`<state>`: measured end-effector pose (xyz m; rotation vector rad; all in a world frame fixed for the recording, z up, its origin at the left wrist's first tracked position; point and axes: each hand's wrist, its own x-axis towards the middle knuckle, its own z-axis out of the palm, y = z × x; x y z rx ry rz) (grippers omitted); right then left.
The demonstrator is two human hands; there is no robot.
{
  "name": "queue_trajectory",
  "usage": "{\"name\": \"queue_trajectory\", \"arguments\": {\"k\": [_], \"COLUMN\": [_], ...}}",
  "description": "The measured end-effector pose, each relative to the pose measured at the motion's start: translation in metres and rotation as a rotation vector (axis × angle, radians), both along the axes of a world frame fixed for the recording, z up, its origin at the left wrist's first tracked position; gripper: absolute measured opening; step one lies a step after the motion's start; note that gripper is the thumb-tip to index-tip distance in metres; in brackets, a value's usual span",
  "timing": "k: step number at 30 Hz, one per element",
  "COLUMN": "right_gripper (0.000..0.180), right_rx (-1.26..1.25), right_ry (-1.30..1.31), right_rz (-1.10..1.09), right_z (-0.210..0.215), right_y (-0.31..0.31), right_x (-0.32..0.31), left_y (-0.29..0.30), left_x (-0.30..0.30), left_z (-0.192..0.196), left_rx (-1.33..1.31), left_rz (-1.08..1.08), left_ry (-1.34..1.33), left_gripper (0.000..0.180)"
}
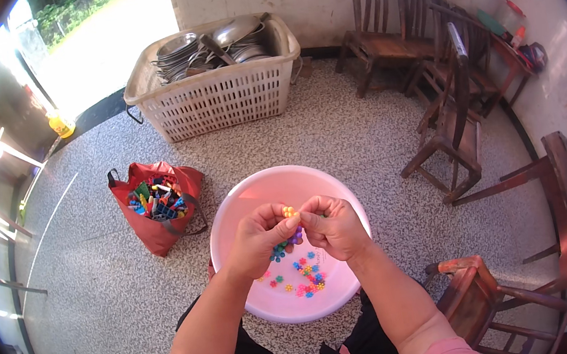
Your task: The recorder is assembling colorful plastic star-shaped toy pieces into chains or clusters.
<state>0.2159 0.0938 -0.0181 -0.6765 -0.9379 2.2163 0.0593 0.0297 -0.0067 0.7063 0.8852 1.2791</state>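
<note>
While my left hand [260, 234] and right hand [333, 226] pinch together on a small cluster of yellow and purple plastic snowflake pieces [292, 222], more bright pieces [308, 276] lie below in the round pink plastic basin [232, 219], red bag of toys [158, 205] nearby.

White laundry basket [217, 97] of metal dishes [211, 48]; red bag [155, 228] of coloured toys [156, 198]; wooden chairs [452, 135]; speckled floor [335, 135].

Left hand [260, 235] and right hand [332, 225] pinch a small cluster of colourful plastic pieces [293, 222] between them, above a pink basin [231, 215] holding more pieces.
</note>
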Motion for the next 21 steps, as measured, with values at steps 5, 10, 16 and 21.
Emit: {"name": "queue_trajectory", "arguments": {"k": [5,10,16,21], "right_gripper": [0.011,0.014,0.018,0.019], "right_rx": [0.037,0.227,0.711,0.428], "right_ry": [-0.055,-0.210,-0.464,-0.486], "right_rz": [-0.087,-0.104,-0.134,-0.056], "right_z": [0.003,0.012,-0.004,0.005], "right_y": [0.000,-0.003,-0.004,0.000], "right_x": [-0.002,0.000,0.000,0.001], "left_y": [-0.001,-0.004,-0.004,-0.004], "left_x": [0.004,0.000,0.005,-0.001], "left_z": [0.008,-0.001,0.007,0.002], "left_rx": [-0.067,-0.055,-0.042,-0.064], "left_rz": [0.019,-0.007,-0.064,-0.044], "left_ry": [-0.065,0.095,0.647,0.587], "left_gripper": [0.020,0.022,0.023,0.023]}}
